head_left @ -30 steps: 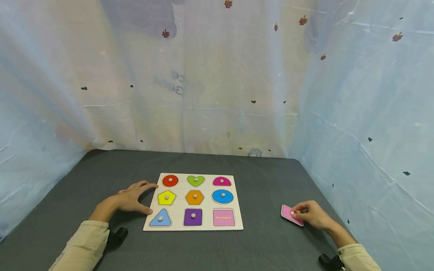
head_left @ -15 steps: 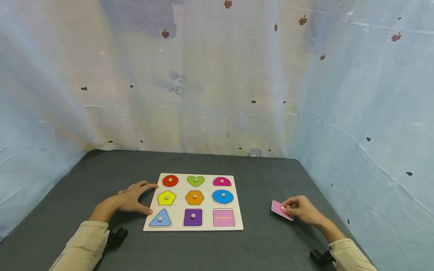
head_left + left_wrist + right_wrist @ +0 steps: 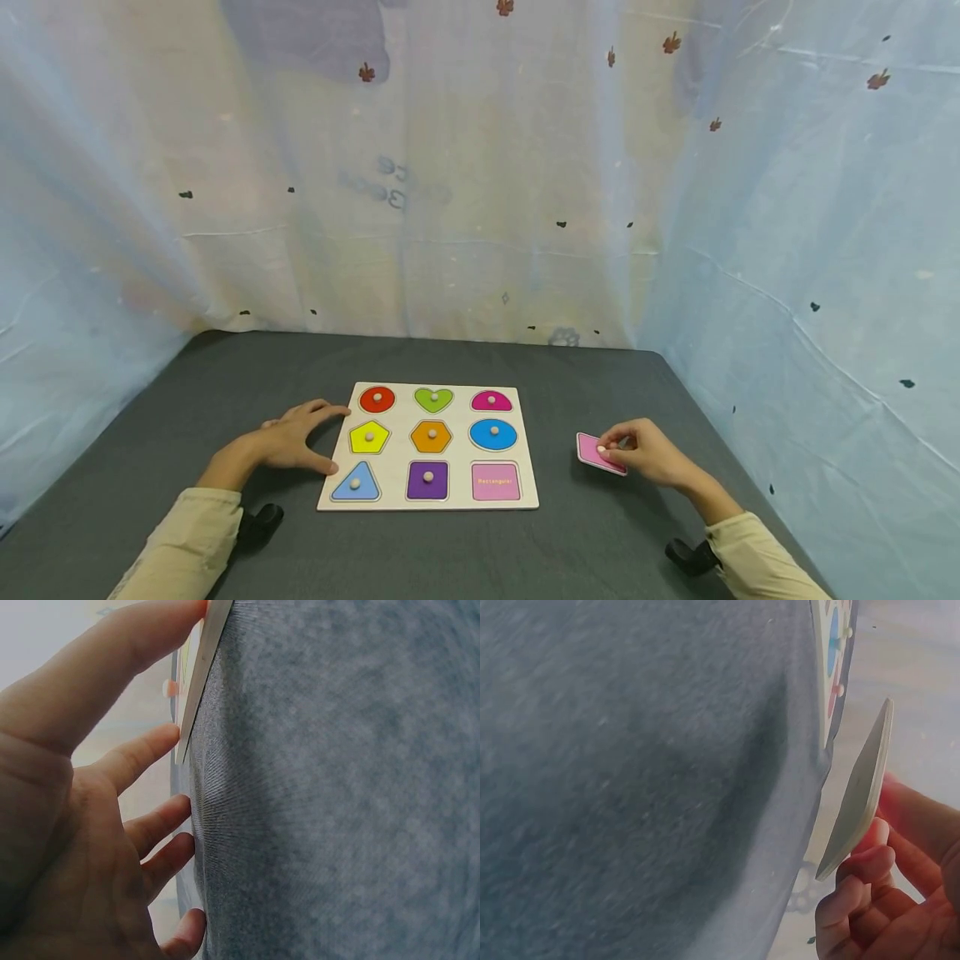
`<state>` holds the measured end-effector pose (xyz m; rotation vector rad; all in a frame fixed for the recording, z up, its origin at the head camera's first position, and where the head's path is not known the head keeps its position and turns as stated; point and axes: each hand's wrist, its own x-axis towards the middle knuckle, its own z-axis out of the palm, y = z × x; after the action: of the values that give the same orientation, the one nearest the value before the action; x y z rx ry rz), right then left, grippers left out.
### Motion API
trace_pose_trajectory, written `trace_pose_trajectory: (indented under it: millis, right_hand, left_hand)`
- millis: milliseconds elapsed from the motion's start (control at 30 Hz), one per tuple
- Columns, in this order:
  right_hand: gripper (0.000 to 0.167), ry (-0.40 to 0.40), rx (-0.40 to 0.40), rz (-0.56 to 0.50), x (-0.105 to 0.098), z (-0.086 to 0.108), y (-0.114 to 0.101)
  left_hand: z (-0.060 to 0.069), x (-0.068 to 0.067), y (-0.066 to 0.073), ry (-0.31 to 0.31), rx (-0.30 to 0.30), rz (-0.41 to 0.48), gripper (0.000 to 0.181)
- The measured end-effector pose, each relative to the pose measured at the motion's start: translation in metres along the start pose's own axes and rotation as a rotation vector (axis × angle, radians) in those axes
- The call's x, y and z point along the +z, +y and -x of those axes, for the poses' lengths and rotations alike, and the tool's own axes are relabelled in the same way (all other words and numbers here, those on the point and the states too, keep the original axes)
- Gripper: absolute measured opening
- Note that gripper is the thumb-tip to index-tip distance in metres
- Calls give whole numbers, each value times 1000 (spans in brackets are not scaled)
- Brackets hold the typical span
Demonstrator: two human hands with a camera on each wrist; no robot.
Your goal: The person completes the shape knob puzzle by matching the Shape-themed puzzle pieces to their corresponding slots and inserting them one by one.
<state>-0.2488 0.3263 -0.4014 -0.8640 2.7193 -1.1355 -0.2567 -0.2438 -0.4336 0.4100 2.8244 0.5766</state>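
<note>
A white shape-puzzle board (image 3: 465, 500) lies flat on the table, with several knobbed coloured pieces seated in it. Its lower right recess (image 3: 495, 482) is pink, bears printed lettering and holds no piece. My left hand (image 3: 288, 437) touches the board's left edge with thumb and fingertips spread apart. To the right of the board, my right hand (image 3: 648, 454) pinches a pink rectangular puzzle piece (image 3: 591, 450) by its small knob. In the right wrist view the pale underside of the piece (image 3: 862, 787) shows, held above the table.
The dark grey table (image 3: 450, 554) carries the board near its middle. Pale patterned sheeting (image 3: 480, 208) hangs behind the table and along both sides. A black strap (image 3: 258, 525) sits at the left wrist, and another (image 3: 690, 557) at the right.
My right hand has carried the pink rectangular puzzle piece leftward and slightly farther from me, towards the board. The left hand and the board have stayed in place.
</note>
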Motion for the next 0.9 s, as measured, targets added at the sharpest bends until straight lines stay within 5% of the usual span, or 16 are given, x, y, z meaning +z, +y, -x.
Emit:
trace_pose_trajectory:
  millis: [900]
  right_hand:
    - [12, -39, -54, -17, 18, -26, -36]
  left_hand:
    - [3, -3, 1, -12, 22, 18, 93]
